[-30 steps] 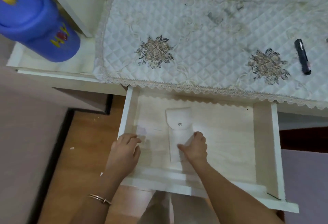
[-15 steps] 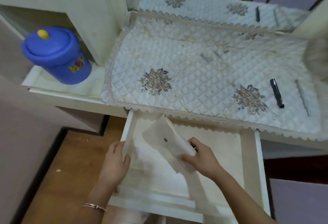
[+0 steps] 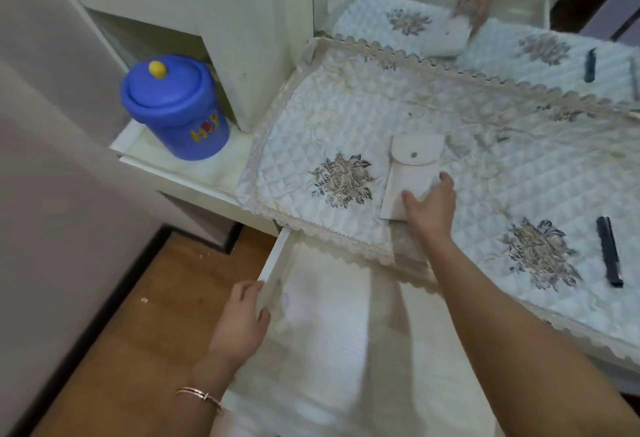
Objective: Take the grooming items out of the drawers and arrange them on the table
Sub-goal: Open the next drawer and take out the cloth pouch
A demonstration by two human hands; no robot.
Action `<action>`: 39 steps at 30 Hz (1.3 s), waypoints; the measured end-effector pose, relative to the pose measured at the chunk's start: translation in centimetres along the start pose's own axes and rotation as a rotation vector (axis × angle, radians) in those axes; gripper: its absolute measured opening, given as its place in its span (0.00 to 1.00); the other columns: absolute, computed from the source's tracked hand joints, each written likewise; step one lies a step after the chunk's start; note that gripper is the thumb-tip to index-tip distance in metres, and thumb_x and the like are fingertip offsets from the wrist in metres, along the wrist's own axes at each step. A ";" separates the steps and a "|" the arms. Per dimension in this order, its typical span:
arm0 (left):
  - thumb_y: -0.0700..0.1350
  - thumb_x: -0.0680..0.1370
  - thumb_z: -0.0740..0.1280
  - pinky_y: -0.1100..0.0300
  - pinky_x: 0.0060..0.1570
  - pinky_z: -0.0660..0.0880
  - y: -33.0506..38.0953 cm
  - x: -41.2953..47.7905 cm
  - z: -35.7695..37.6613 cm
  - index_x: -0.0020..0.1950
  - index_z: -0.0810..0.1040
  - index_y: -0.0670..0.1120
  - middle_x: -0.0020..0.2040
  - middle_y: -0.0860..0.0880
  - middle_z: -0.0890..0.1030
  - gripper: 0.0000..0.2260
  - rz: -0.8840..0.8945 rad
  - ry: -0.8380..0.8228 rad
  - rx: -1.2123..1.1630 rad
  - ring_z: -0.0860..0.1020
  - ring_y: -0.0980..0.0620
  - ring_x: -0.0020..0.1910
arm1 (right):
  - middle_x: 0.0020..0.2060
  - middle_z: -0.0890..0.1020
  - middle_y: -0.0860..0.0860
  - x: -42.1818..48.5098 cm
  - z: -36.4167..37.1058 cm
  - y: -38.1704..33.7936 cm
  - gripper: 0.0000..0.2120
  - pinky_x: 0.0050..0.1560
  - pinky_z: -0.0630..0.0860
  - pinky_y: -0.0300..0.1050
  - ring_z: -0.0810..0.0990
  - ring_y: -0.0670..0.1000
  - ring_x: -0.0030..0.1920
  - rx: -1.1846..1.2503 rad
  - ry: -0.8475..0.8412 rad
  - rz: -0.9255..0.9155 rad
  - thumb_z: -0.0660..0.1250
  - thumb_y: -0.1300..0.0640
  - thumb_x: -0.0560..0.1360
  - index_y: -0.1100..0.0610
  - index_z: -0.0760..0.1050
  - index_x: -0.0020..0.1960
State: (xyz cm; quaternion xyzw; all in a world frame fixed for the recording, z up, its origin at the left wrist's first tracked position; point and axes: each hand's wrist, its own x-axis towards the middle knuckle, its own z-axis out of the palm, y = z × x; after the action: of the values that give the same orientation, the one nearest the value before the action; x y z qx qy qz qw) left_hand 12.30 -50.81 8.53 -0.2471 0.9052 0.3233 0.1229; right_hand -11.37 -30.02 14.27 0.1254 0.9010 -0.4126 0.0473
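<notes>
Fingers (image 3: 412, 201) of the right hand (image 3: 431, 213) hold a white snap pouch (image 3: 414, 173), placing it on the bench (image 3: 502, 177); left hand (image 3: 239, 322) grips the drawer (image 3: 273, 270) side. Next, likely: let go.

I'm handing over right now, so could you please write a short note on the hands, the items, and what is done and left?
Left hand grips the side wall of the open drawer.
Right hand holds the white pouch, which lies on the quilted table cover.
A slim black item lies further right on the cover.
Done: pouch out of the drawer.
Left: release it, check the drawers for more items.
</notes>
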 end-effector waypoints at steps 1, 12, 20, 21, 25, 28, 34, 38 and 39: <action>0.43 0.78 0.61 0.64 0.55 0.69 0.0 0.0 0.1 0.70 0.64 0.44 0.67 0.49 0.62 0.21 -0.004 0.002 -0.006 0.72 0.52 0.57 | 0.70 0.62 0.60 -0.2 0.2 0.5 0.35 0.67 0.61 0.56 0.61 0.61 0.69 -0.111 0.010 -0.035 0.68 0.54 0.71 0.60 0.54 0.72; 0.42 0.78 0.61 0.64 0.58 0.69 -0.7 -0.8 0.0 0.73 0.59 0.45 0.71 0.52 0.57 0.24 0.025 -0.054 -0.043 0.68 0.56 0.59 | 0.74 0.54 0.57 -1.0 0.8 3.4 0.30 0.70 0.58 0.58 0.51 0.59 0.73 -0.398 -0.178 -0.270 0.63 0.49 0.75 0.54 0.56 0.72; 0.45 0.77 0.62 0.54 0.62 0.71 -2.6 -2.2 0.0 0.71 0.63 0.46 0.74 0.51 0.55 0.23 0.075 -0.136 0.021 0.72 0.44 0.63 | 0.70 0.65 0.59 -8.2 -0.9 6.5 0.26 0.68 0.62 0.55 0.62 0.60 0.69 -0.443 -0.213 -0.321 0.66 0.54 0.73 0.57 0.65 0.68; 0.44 0.77 0.63 0.54 0.65 0.69 -3.1 -2.7 0.1 0.70 0.65 0.46 0.74 0.50 0.57 0.21 0.096 -0.131 0.014 0.68 0.46 0.66 | 0.68 0.67 0.60 -10.8 -1.4 7.9 0.25 0.66 0.64 0.56 0.65 0.60 0.68 -0.431 -0.209 -0.332 0.67 0.56 0.72 0.58 0.66 0.68; 0.46 0.75 0.65 0.51 0.69 0.61 -5.2 -5.6 0.6 0.63 0.75 0.45 0.69 0.46 0.69 0.16 0.234 -0.053 0.110 0.65 0.45 0.69 | 0.66 0.71 0.58 -21.4 -3.5 14.3 0.23 0.64 0.67 0.55 0.69 0.60 0.66 -0.464 -0.222 -0.210 0.66 0.53 0.73 0.58 0.68 0.67; 0.65 0.69 0.55 0.55 0.66 0.59 -6.3 -7.9 1.2 0.56 0.79 0.47 0.60 0.50 0.78 0.29 0.351 -0.138 0.134 0.68 0.47 0.67 | 0.57 0.79 0.55 -27.7 -4.1 17.3 0.29 0.56 0.73 0.50 0.78 0.57 0.56 -0.439 -0.255 -0.080 0.55 0.36 0.71 0.57 0.76 0.59; 0.68 0.65 0.50 0.60 0.62 0.62 -7.0 -9.6 1.5 0.56 0.79 0.52 0.54 0.56 0.81 0.32 0.478 -0.209 0.191 0.76 0.54 0.56 | 0.44 0.85 0.47 -33.8 -3.6 20.4 0.19 0.51 0.78 0.48 0.84 0.50 0.47 -0.610 -0.127 -0.158 0.74 0.44 0.63 0.53 0.80 0.49; 0.57 0.73 0.65 0.63 0.61 0.64 -6.6 -8.7 0.8 0.59 0.76 0.54 0.58 0.59 0.78 0.16 0.498 -0.267 0.218 0.74 0.58 0.60 | 0.40 0.84 0.46 -33.0 -3.3 19.5 0.14 0.46 0.78 0.49 0.83 0.50 0.44 -0.616 -0.123 -0.084 0.79 0.52 0.60 0.51 0.80 0.44; 0.55 0.74 0.66 0.64 0.59 0.66 -6.5 -8.4 0.7 0.59 0.76 0.54 0.58 0.59 0.78 0.15 0.501 -0.251 0.220 0.74 0.59 0.59 | 0.42 0.84 0.45 -32.7 -3.3 19.3 0.13 0.50 0.76 0.50 0.82 0.50 0.47 -0.613 -0.127 -0.070 0.77 0.51 0.63 0.51 0.80 0.46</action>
State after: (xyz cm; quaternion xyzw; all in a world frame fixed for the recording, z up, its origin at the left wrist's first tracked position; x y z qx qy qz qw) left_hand 22.91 -51.56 7.83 0.0406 0.9453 0.2714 0.1764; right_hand 25.33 -21.52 8.48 0.0481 0.9825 -0.1301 0.1246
